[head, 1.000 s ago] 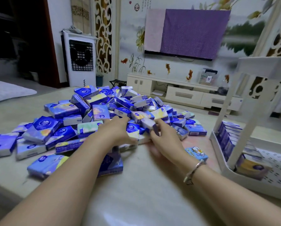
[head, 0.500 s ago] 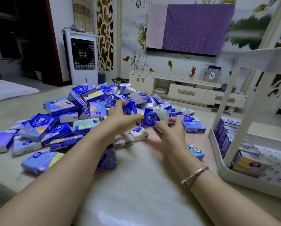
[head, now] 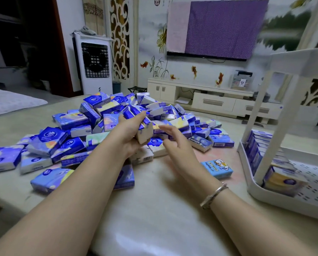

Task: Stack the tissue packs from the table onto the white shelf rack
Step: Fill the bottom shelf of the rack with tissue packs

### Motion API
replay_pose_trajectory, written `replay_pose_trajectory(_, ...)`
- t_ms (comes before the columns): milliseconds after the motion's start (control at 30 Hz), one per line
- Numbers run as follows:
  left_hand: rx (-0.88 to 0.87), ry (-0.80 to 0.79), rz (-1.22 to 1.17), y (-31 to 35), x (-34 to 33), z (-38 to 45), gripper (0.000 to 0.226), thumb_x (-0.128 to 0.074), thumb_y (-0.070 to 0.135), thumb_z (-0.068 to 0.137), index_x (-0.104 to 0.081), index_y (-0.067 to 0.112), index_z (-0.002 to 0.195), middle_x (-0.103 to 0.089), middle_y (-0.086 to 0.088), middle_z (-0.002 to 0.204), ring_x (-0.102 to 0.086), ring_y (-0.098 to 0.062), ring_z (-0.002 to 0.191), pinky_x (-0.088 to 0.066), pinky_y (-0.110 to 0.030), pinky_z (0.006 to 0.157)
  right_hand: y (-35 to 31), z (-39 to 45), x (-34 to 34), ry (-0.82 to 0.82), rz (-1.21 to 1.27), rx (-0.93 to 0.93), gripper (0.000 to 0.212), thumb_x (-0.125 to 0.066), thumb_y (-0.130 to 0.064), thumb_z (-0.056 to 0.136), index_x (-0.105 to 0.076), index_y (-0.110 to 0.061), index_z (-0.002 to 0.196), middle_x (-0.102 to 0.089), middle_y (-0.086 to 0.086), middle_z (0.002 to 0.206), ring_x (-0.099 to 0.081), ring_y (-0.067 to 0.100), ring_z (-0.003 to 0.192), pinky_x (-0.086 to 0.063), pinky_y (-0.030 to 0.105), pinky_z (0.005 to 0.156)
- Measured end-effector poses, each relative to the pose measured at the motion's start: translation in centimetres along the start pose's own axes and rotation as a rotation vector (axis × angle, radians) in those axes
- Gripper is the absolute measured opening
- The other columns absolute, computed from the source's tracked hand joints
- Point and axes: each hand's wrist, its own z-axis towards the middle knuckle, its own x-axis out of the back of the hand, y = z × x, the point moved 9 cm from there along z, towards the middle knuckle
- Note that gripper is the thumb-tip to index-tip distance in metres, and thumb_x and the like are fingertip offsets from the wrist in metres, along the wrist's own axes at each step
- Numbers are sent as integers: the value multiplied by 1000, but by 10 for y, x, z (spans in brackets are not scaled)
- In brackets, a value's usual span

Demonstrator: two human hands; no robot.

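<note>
A big heap of blue and white tissue packs [head: 102,122] covers the far half of the table. My left hand [head: 130,133] is raised over the heap's near edge and grips a small bundle of tissue packs [head: 142,127] stacked side by side. My right hand [head: 174,143] hovers just right of that bundle, fingers spread and holding nothing. The white shelf rack [head: 276,198] stands at the right, with a row of packs [head: 259,145] standing on its bottom tray behind its near post.
A light blue pack with a cartoon print [head: 217,168] lies alone between my right hand and the rack. Loose packs [head: 49,179] spread to the table's left edge. A TV cabinet [head: 209,98] and an air cooler [head: 94,65] stand beyond the table.
Both hands lifted packs off the heap. The pack from my right hand has joined the bundle in my left, and my right hand has let go and opened.
</note>
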Motion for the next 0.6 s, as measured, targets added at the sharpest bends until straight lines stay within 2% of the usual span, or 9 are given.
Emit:
replay_pose_trajectory(100,-137,81,189,13,10,-3,52,-60,30,93,-32,24,136,-58,-6,123,-63,-13,64,-55,-39,70,28,-7,-17,-193,-556,-16,43,-44,-29,96,-45,-25,139,-40,2,148,-24,18,143,-22,36,115)
replay_pose_trajectory(133,-146,79,203,14,11,-4,54,-60,30,93,-30,24,137,-56,-6,125,-62,-12,67,-55,-38,69,33,-10,-20,-230,-665,-14,42,-44,-34,97,-46,-24,137,-40,3,147,-27,20,141,-24,37,115)
replay_pose_trajectory(167,-149,73,216,15,11,-5,55,-60,31,93,-29,24,138,-54,-6,126,-61,-11,67,-56,-37,67,34,-11,-21,-223,-738,0,38,-46,-37,96,-49,-21,130,-45,4,141,-36,22,134,-30,38,109)
replay_pose_trajectory(233,-145,65,248,14,10,-7,55,-59,30,93,-27,24,138,-55,-4,120,-60,-9,65,-56,-34,62,24,-13,-14,-111,-803,30,33,-52,-41,92,-49,-17,114,-52,3,119,-50,25,112,-42,36,86)
replay_pose_trajectory(267,-142,60,265,14,9,-7,53,-59,30,93,-28,25,136,-55,-2,111,-59,-9,65,-56,-34,61,18,-15,-10,-56,-832,38,35,-54,-41,90,-47,-16,114,-51,3,114,-52,26,105,-40,34,75)
replay_pose_trajectory(333,-128,38,299,12,5,-9,50,-60,30,93,-30,25,132,-54,2,99,-59,-11,68,-56,-36,63,14,-18,-4,-10,-852,38,41,-57,-36,89,-43,-14,120,-49,4,114,-52,26,103,-35,32,69)
replay_pose_trajectory(400,-102,0,338,6,0,-13,47,-61,30,92,-32,27,128,-56,-1,105,-61,-14,70,-57,-34,58,12,-23,5,19,-710,0,35,-59,-30,89,-44,-14,116,-50,4,115,-52,23,104,-40,33,75)
replay_pose_trajectory(533,-107,-55,430,-5,-14,-18,49,-62,30,90,-33,27,130,-54,-6,123,-59,-23,96,-53,-31,60,8,-29,33,170,-25,-238,29,-60,-26,91,-46,-15,114,-57,3,109,-55,17,94,-48,33,84)
replay_pose_trajectory(600,-134,-94,426,-9,-27,-26,49,-61,31,91,-33,28,131,-54,-5,125,-58,-22,98,-51,-29,59,1,-31,47,222,170,-304,21,-57,-27,93,-48,-21,111,-57,4,110,-57,21,103,-46,40,97)
